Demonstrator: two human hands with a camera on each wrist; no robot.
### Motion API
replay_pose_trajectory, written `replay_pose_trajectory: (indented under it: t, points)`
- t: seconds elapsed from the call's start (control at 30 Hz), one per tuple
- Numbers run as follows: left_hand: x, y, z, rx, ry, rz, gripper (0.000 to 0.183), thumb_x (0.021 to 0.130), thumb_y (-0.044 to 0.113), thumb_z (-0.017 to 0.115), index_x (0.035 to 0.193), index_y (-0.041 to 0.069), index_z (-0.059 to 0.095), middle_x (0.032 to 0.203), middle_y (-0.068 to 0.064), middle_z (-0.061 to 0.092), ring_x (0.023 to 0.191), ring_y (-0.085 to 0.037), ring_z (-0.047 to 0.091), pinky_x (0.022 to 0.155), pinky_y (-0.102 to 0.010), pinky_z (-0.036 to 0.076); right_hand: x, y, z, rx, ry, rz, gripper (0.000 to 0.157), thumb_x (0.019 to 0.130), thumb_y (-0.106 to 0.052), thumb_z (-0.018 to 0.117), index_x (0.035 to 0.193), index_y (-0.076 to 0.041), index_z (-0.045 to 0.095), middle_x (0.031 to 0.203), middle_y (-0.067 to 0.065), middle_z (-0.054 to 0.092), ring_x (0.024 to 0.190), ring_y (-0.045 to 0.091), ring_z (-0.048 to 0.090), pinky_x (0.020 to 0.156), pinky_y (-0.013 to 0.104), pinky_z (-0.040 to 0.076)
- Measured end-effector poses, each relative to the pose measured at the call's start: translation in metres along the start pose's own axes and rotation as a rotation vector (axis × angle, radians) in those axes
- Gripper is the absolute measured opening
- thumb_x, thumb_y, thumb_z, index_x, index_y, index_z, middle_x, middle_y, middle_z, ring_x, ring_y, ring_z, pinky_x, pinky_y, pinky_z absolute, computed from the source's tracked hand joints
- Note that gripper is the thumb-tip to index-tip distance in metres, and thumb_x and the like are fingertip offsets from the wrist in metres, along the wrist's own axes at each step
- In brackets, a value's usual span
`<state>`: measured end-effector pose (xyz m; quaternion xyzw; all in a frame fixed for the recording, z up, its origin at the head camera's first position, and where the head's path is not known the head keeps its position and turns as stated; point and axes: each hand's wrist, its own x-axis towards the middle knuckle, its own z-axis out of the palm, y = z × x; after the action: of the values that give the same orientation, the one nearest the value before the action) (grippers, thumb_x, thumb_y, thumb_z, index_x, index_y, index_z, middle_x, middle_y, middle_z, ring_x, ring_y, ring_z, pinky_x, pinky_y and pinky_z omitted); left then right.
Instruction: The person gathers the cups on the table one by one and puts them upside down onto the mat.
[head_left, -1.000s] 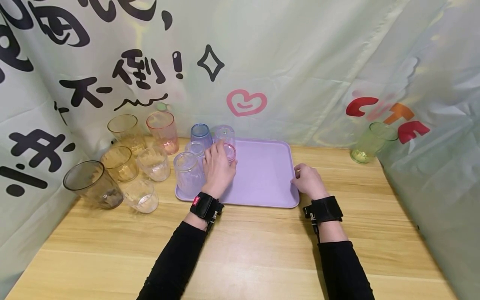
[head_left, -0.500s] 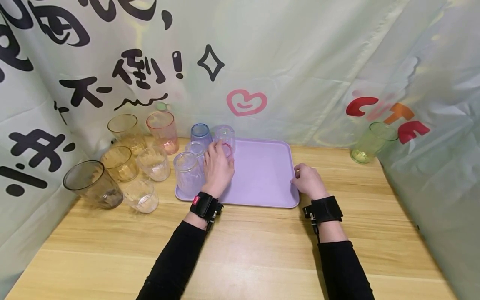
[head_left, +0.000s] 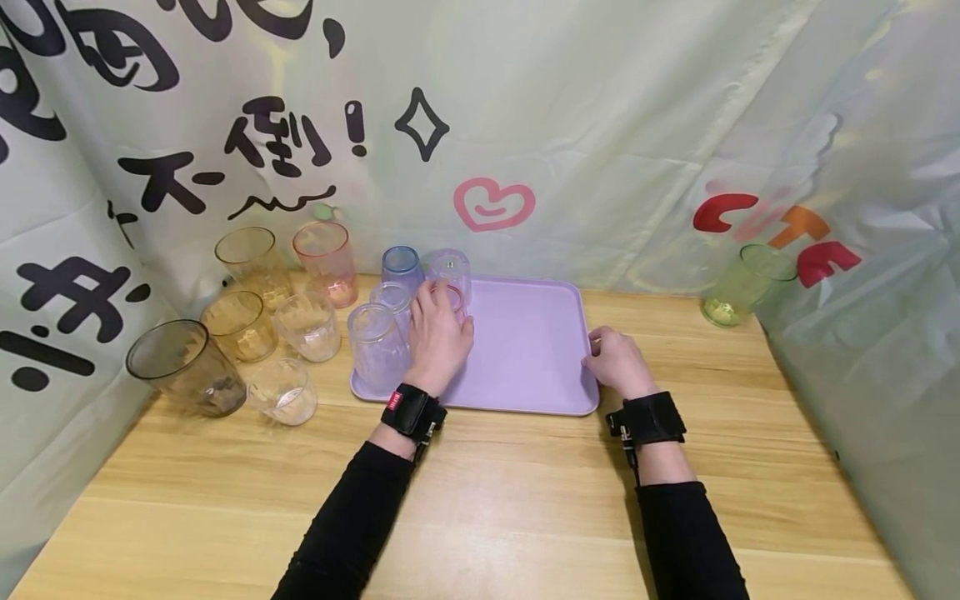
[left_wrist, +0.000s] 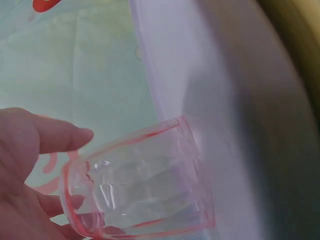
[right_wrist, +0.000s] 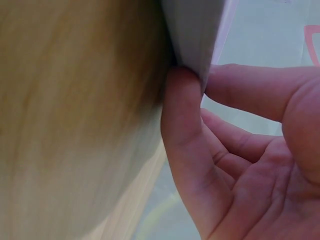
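My left hand (head_left: 438,337) is at a pink-tinted glass (left_wrist: 140,185) that stands upside down on the purple tray (head_left: 525,350). In the left wrist view its thumb (left_wrist: 65,135) is straight and stands just off the glass, while other fingers lie at the far side of the base, partly seen through it. In the head view the hand covers most of this glass. My right hand (head_left: 618,362) pinches the tray's right edge between thumb and a finger, as the right wrist view shows. Around the left hand on the tray are a blue glass (head_left: 402,268), a lilac glass (head_left: 450,265) and clear glasses (head_left: 375,346).
Left of the tray stand several upright glasses: a large smoky one (head_left: 187,371), amber ones (head_left: 240,327), a pink one (head_left: 326,265) and clear ones (head_left: 285,392). A green glass (head_left: 746,286) stands at the far right. Fabric walls (head_left: 600,167) enclose the wooden table (head_left: 517,500).
The pink glass under my left hand has shifted slightly left. The left thumb first drew in, then spread outward. My right hand has stayed at the tray edge.
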<state>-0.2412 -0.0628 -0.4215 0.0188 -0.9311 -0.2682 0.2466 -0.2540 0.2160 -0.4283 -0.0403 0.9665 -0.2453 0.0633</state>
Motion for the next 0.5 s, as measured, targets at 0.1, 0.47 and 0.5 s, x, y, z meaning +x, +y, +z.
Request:
replay_pose_trajectory:
  t: [0.1, 0.47, 0.5]
  points:
    - [0.000, 0.003, -0.002, 0.021, 0.033, 0.037, 0.071, 0.076, 0.024, 0.075, 0.134, 0.000, 0.043, 0.134, -0.020, 0.036, 0.125, -0.036, 0.034, 0.101, -0.047, 0.036, -0.001, 0.000, 0.000, 0.003, 0.000, -0.003, 0.044, 0.085, -0.009, 0.062, 0.125, 0.007, 0.051, 0.098, 0.019, 0.065, 0.081, 0.027, 0.063, 0.062, 0.031, 0.051]
    - [-0.007, 0.032, -0.006, -0.042, 0.248, 0.298, 0.043, 0.076, 0.018, 0.069, 0.115, 0.007, 0.056, 0.128, -0.013, 0.043, 0.111, -0.031, 0.043, 0.090, -0.040, 0.040, 0.000, 0.000, 0.000, 0.025, 0.033, -0.022, 0.049, 0.083, -0.007, 0.063, 0.127, 0.009, 0.050, 0.100, 0.021, 0.065, 0.086, 0.030, 0.063, 0.072, 0.038, 0.053]
    - [-0.009, 0.035, -0.005, -0.058, 0.248, 0.333, 0.039, 0.077, 0.018, 0.068, 0.113, 0.008, 0.057, 0.125, -0.012, 0.045, 0.107, -0.029, 0.045, 0.086, -0.039, 0.041, 0.000, 0.000, 0.000, 0.037, 0.047, -0.026, 0.050, 0.083, -0.008, 0.064, 0.127, 0.009, 0.049, 0.101, 0.022, 0.064, 0.089, 0.031, 0.062, 0.075, 0.040, 0.052]
